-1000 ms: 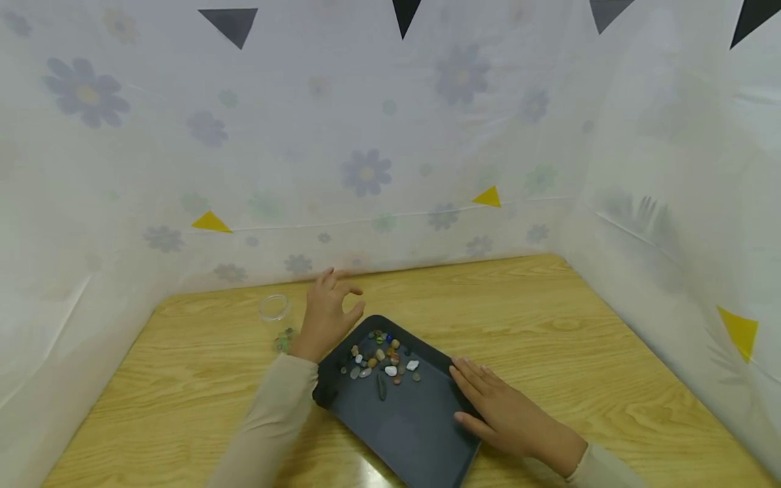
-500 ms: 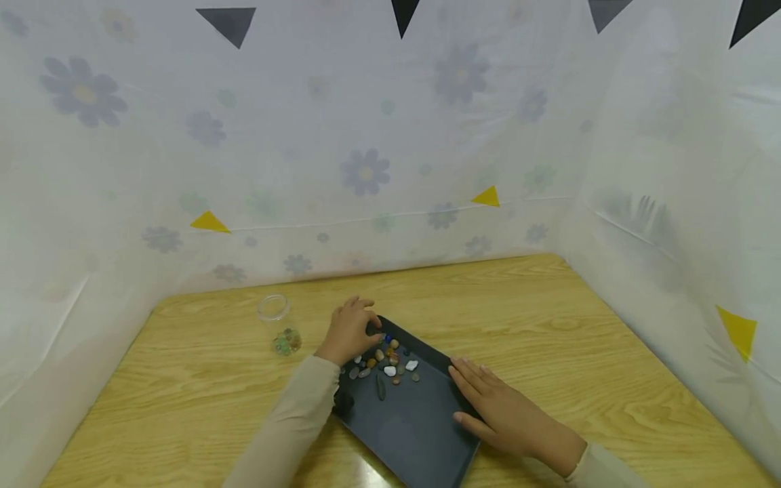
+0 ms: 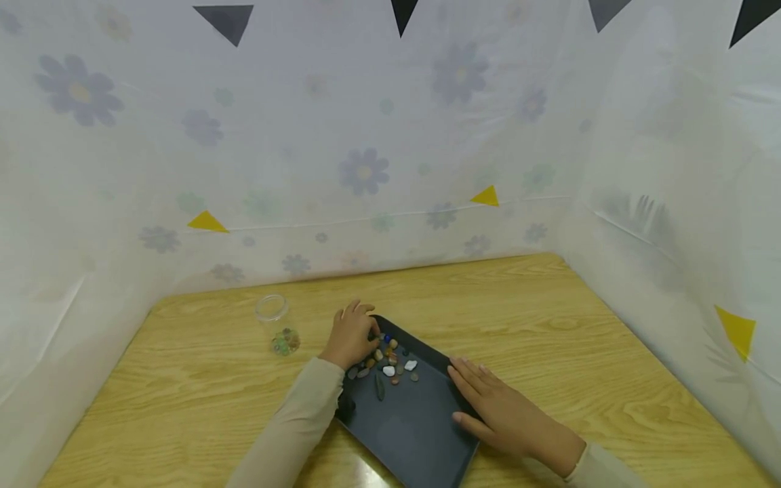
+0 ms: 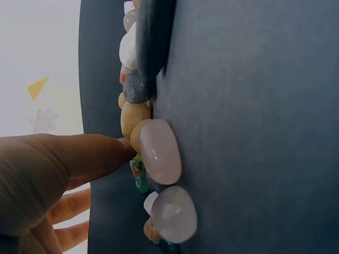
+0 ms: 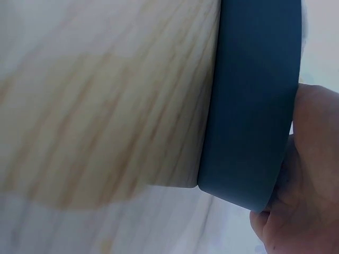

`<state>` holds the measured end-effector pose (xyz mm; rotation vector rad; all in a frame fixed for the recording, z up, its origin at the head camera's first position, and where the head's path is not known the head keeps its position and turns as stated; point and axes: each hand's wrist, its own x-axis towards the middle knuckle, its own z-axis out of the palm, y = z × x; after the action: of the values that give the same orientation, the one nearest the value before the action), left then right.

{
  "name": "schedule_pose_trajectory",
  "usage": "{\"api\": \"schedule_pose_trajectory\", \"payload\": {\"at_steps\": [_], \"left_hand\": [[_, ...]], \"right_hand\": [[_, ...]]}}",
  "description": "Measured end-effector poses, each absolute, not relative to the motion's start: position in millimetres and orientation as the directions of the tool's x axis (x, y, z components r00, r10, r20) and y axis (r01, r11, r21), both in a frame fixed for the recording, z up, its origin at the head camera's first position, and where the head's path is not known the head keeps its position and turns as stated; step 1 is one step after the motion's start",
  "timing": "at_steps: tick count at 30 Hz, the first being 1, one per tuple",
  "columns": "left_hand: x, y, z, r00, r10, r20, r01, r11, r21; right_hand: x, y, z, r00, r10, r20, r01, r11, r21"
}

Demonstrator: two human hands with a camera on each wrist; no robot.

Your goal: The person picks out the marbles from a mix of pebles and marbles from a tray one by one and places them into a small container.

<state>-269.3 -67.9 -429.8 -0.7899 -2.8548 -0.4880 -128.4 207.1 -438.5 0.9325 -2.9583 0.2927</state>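
Observation:
Colourful pebbles [image 3: 389, 371] and small glassy stones lie in the far left end of a dark rectangular tray [image 3: 421, 427]. My left hand [image 3: 350, 337] reaches over the tray's far left corner, thumb and index finger close together among the stones. Seen in the left wrist view, the thumb [image 4: 100, 155] comes down beside yellow and green stones [image 4: 142, 183]; whether a stone is pinched is hidden. Across the tray's right rim lies my right hand [image 3: 506, 413], its fingers straight. In the right wrist view that hand [image 5: 318, 159] rests against the tray's wall [image 5: 251, 116].
A clear jar [image 3: 272, 318] with greenish stones at its bottom stands left of the tray on the wooden table [image 3: 183, 400]. White flowered cloth [image 3: 317, 149] walls the table at the back and both sides.
My left hand has moved from beside the jar, right and down to the stones in the tray, its thumb and index finger drawing closer. The right hand stays on the rim.

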Motion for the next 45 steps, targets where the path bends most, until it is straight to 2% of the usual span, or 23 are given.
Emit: {"api": "schedule_pose_trajectory", "payload": {"at_steps": [11, 25, 33, 45], "left_hand": [[-269.2, -68.8, -432.5, -0.847, 0.482, 0.224, 0.526, 0.82, 0.225], [-269.8, -68.8, -432.2, -0.846, 0.484, 0.223, 0.53, 0.81, 0.252], [-275.7, -72.8, -427.3, -0.829, 0.472, 0.298, 0.551, 0.778, 0.3], [-275.4, -85.2, -395.8, -0.781, 0.428, 0.455, 0.594, 0.736, 0.326]], "right_hand": [[-128.7, 205.1, -436.3, -0.821, -0.567, 0.073, -0.57, 0.801, -0.187], [-128.1, 205.4, -436.6, -0.819, -0.57, 0.07, -0.572, 0.8, -0.182], [-128.1, 205.3, -436.2, -0.817, -0.572, 0.07, -0.574, 0.799, -0.176], [-127.7, 206.6, -435.0, -0.811, -0.576, 0.101, -0.585, 0.794, -0.167]]}}
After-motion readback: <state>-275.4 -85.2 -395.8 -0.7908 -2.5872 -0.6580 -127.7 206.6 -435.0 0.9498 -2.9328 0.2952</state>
